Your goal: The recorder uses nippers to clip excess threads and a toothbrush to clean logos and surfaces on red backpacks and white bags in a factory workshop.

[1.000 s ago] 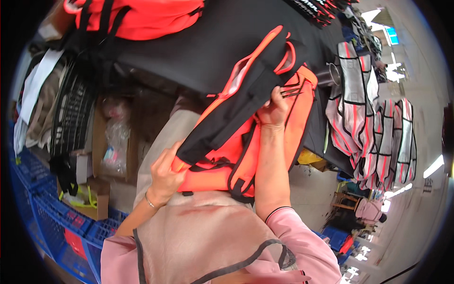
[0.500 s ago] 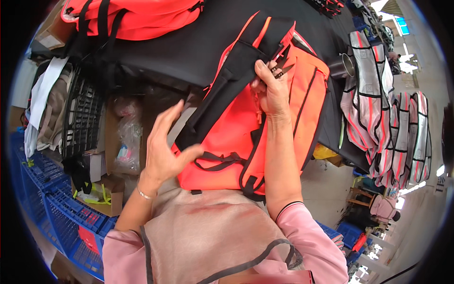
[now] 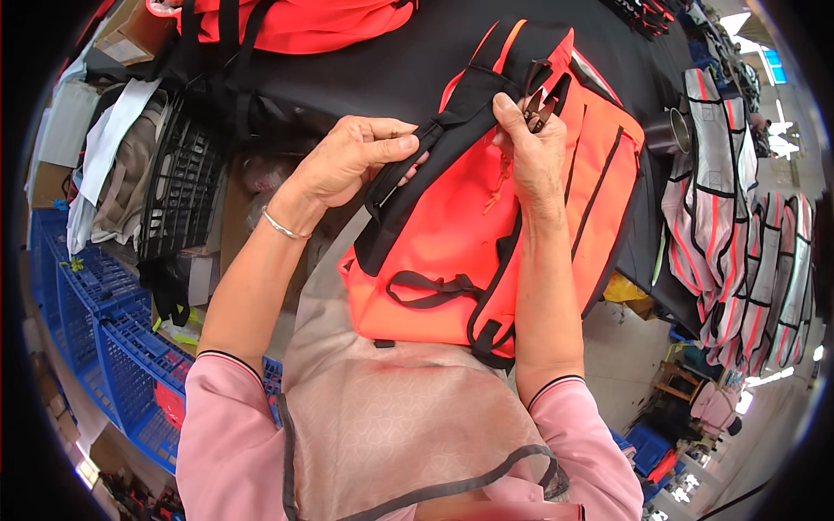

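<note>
An orange-red backpack (image 3: 434, 260) with black straps and trim lies tilted against the dark table's near edge, its bottom by my apron. My left hand (image 3: 352, 161) is closed on the black padded shoulder strap (image 3: 395, 204), thumb and fingers pinching its edge. Over the pack's upper middle, my right hand (image 3: 534, 156) is closed around small dark thread snips (image 3: 540, 111), whose blades stick out past the fingers. An orange cord (image 3: 497, 187) hangs below this hand. Lower on the pack runs a black webbing handle (image 3: 430, 291). The right fingers are partly hidden behind the thumb.
Another orange-red bag (image 3: 304, 26) lies at the table's far left. A black crate (image 3: 178, 191) and blue plastic crates (image 3: 130, 339) stand at left. A metal cup (image 3: 667, 132) is at the table's right edge, near hanging grey-and-orange pieces (image 3: 708, 182).
My left hand has gone from spread fingers beside the pack up to the black strap and closed on it. The right hand still holds the snips. The view has shifted slightly.
</note>
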Demonstrator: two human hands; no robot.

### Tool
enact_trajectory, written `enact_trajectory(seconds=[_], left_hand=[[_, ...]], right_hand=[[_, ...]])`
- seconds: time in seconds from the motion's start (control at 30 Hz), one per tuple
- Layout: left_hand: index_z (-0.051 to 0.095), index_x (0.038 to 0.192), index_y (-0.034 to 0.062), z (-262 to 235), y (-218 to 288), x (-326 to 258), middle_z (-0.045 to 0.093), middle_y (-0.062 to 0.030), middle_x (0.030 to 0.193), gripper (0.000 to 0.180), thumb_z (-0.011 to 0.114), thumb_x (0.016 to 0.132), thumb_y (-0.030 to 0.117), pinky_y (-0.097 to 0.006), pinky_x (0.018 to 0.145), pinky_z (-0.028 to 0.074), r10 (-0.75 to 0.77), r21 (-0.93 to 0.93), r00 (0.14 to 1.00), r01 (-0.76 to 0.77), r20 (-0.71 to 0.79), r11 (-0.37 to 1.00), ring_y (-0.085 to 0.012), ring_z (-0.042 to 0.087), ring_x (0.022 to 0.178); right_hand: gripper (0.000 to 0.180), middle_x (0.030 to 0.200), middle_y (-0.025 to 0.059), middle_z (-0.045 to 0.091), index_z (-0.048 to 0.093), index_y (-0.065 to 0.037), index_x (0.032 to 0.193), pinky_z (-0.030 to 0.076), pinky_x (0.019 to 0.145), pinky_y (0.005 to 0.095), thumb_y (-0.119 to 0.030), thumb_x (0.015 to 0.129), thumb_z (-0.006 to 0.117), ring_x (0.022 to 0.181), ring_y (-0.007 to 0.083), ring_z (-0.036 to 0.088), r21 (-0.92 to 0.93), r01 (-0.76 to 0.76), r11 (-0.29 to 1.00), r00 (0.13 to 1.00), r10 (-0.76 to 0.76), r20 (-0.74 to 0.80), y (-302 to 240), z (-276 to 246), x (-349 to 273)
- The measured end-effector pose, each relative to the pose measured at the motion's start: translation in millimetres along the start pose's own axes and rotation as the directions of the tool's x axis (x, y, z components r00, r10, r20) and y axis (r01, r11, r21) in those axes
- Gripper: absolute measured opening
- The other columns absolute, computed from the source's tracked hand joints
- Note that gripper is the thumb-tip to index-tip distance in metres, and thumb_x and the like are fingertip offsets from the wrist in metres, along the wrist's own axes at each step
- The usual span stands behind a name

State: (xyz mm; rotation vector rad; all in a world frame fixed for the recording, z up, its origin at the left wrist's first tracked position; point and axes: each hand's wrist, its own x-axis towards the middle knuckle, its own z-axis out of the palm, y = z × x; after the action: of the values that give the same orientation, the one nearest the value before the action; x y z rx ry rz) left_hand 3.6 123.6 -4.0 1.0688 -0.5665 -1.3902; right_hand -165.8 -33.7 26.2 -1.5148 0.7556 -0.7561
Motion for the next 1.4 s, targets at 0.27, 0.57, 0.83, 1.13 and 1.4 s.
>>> enact_trajectory(seconds=[0.27, 0.57, 0.83, 1.13, 1.4], left_hand=[[0.065, 0.115, -0.0016, -11.0, -13.5, 4.3, 0.07, -0.0057, 0.098, 0.033, 0.07, 0.091, 0.02, -0.022, 0.076, 0.055, -0.048, -0.175, 0.999, 0.052, 0.023, 0.983, -0.0088, 0.065, 0.08], [0.068, 0.105, -0.0014, -21.6, -30.0, -46.8, 0.068, -0.0031, 0.091, 0.034, 0.078, 0.083, 0.022, -0.021, 0.07, 0.051, -0.029, 0.299, 0.979, 0.089, -0.2, 0.95, -0.0061, 0.062, 0.077], [0.067, 0.115, -0.0013, -17.3, -54.3, -58.2, 0.07, -0.0046, 0.101, 0.031, 0.071, 0.089, 0.016, -0.027, 0.085, 0.052, -0.006, -0.141, 0.994, -0.009, -0.105, 0.99, -0.0103, 0.064, 0.09], [0.067, 0.116, 0.0022, -7.2, -82.6, -55.3, 0.07, -0.0048, 0.109, 0.031, 0.068, 0.093, 0.023, -0.029, 0.093, 0.047, 0.021, -0.547, 0.981, -0.126, -0.193, 0.828, -0.0134, 0.063, 0.099], [0.068, 0.115, 0.0032, -4.2, -84.1, -59.9, 0.069, -0.0048, 0.11, 0.03, 0.065, 0.095, 0.025, -0.029, 0.095, 0.046, 0.04, -0.529, 0.985, -0.124, -0.168, 0.84, -0.0137, 0.062, 0.101]], right_hand=[[0.03, 0.058, -0.0043, 0.053, 0.055, -0.01, 0.068, 0.035, 0.051, 0.0219, -0.021, 0.089, 0.073, 0.052, 0.005, 0.051, -0.001, 0.012, 1.0, 1.0, -0.012, -0.029, 7.0, 12.5, 10.0], [0.032, 0.054, -0.0043, 0.049, 0.053, -0.012, 0.067, 0.028, 0.045, 0.0212, -0.026, 0.088, 0.073, 0.046, 0.0037, 0.039, -0.003, 0.044, 0.999, 0.997, -0.044, -0.068, 7.9, 23.2, 9.9], [0.038, 0.074, 0.0002, 0.055, 0.051, -0.004, 0.099, 0.047, 0.062, 0.0254, -0.013, 0.076, 0.08, 0.063, 0.0091, 0.051, -0.237, 0.085, 0.968, 0.996, -0.073, 0.058, 15.4, 43.4, -10.5], [0.034, 0.071, 0.0029, 0.053, 0.048, -0.003, 0.106, 0.045, 0.057, 0.0292, -0.001, 0.08, 0.069, 0.06, 0.0109, 0.052, -0.311, 0.052, 0.949, 0.998, -0.037, 0.053, 30.0, 54.3, -16.2], [0.032, 0.072, 0.0021, 0.052, 0.049, -0.003, 0.105, 0.043, 0.056, 0.0279, -0.001, 0.08, 0.069, 0.06, 0.01, 0.049, -0.259, 0.075, 0.963, 0.997, -0.066, 0.043, 42.5, 53.4, -18.9]])
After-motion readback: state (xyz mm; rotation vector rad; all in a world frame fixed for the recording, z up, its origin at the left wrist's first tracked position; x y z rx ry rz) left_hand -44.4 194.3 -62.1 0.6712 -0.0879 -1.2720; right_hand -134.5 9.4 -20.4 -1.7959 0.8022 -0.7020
